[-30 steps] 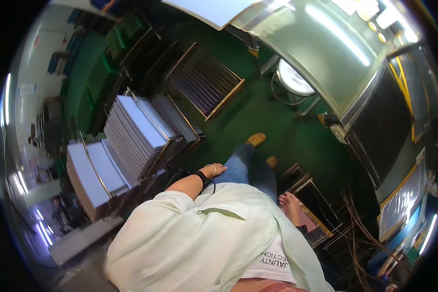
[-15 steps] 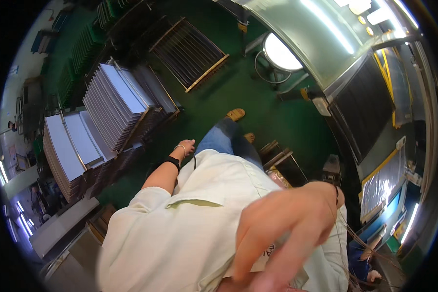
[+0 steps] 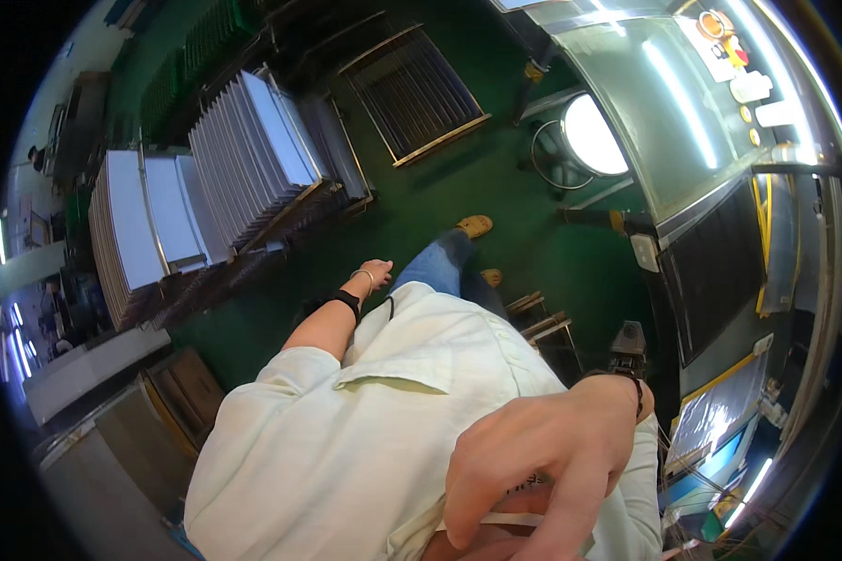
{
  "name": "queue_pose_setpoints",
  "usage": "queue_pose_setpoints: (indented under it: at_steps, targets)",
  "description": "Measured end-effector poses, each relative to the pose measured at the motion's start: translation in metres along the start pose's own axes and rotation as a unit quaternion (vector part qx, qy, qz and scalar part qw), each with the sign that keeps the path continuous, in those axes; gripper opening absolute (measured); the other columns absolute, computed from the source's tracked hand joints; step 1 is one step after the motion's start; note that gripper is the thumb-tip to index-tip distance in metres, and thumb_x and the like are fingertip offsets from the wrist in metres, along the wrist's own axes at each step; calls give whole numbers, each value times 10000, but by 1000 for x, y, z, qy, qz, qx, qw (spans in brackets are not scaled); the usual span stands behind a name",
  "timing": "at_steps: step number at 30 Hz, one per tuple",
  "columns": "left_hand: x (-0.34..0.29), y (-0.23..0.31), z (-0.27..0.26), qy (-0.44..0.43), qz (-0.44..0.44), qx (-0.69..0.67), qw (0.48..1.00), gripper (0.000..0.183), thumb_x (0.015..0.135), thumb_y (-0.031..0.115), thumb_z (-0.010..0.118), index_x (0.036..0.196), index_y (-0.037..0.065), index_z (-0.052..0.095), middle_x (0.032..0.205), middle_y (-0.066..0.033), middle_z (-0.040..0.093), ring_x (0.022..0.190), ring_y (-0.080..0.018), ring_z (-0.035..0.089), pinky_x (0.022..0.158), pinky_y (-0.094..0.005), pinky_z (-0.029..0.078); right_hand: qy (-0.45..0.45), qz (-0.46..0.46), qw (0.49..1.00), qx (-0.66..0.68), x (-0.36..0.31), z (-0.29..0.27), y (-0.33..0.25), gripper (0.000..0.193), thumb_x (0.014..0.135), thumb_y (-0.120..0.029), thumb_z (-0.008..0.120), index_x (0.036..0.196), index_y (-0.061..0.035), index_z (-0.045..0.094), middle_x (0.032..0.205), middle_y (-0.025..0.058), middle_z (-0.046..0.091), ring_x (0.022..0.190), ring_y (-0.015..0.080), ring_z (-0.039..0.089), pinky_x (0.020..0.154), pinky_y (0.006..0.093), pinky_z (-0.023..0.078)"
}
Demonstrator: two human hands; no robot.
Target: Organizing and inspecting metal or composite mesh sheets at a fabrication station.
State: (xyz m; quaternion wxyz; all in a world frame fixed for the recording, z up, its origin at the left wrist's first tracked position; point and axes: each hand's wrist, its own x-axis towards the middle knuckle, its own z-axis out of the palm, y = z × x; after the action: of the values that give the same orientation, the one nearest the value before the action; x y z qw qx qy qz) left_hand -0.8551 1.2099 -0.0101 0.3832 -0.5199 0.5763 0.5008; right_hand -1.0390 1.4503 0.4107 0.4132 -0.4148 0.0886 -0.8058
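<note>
I am looking down my own body: a pale shirt (image 3: 346,449), blue jeans (image 3: 435,266) and yellow shoes (image 3: 474,225) on a green floor (image 3: 496,187). My left hand (image 3: 371,274) hangs at my side, holds nothing, and has loosely bent fingers; the wrist carries a thin bracelet and a black band. My right hand (image 3: 543,458) is raised close to the camera in front of my chest. Its fingers are spread and point downward over the shirt, with nothing visibly held. A dark band circles that wrist.
Racks of upright white panels (image 3: 243,150) stand to my left, with more stacks (image 3: 136,224) beyond. A metal grille frame (image 3: 416,89) lies on the floor ahead. A round fan guard (image 3: 585,136) and a steel machine (image 3: 711,112) are on the right. A wooden crate (image 3: 182,388) sits lower left.
My right hand rose from beside my hip to right in front of the camera. My left arm stayed at my side while the view shifted slightly.
</note>
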Motion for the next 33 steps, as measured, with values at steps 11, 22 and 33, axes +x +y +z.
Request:
queue_pose_setpoints:
  at_steps: [11,22,33]
  targets:
    - [-9,-97,-60,48,-73,-268,959,469,896,420,428,1236,97,428,1136,-109,554,973,-226,562,785,-377,448,364,275,869,-191,-41,-155,87,218,895,-147,470,1052,-13,542,833,52,594,794,114,557,722,239,435]
    - [84,-99,-206,122,-13,-725,678,457,914,312,420,1289,73,318,1211,-158,482,1065,-298,520,888,-408,423,531,537,629,-184,-133,-316,301,225,901,-248,472,1016,-78,564,780,45,608,706,131,585,612,244,465]
    - [135,-84,-227,60,157,-825,539,309,839,143,513,1132,47,481,1197,-181,484,1095,-334,500,938,-485,401,419,582,619,-320,-205,-608,640,404,883,-388,481,1104,-52,521,962,91,566,829,192,523,692,308,413]
